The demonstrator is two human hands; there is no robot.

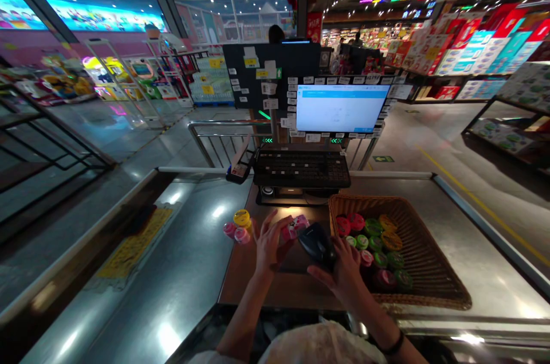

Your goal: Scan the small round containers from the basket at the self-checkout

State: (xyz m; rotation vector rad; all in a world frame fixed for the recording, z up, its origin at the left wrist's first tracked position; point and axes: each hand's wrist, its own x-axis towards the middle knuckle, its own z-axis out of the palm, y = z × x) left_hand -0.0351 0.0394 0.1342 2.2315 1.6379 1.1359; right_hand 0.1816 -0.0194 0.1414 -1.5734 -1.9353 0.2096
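Left grip: our left hand (268, 245) has its fingers pinching the pink pack at the end nearest us on the left, palm turned inward.
Right grip: our right hand (342, 267) is wrapped around the black scanner, the thumb lying along the near side; a dark band (394, 343) circles the wrist.
Pink pack: we have the small pink pack (297, 227) with pale markings raised over the brown part of the counter (251, 279), between our two hands.
Black scanner: we hold the black scanner (317, 242) with its broad head toward the pink pack, just beside it; whether they touch we cannot tell.
Small tubs: to the left of our left hand, a yellow tub (242, 218) stands close behind two pink tubs (241, 235).
Wicker basket: on our right the wicker basket (433, 258) sits on the counter, with pink, green and orange-lidded containers (374, 243) grouped toward its left side.
Keyboard: ahead of our hands we see the black keyboard (303, 171), a dark handheld device (240, 167) standing at its left.
Screen: behind the keyboard, the lit screen (342, 109) is ringed with small paper labels (313, 137).
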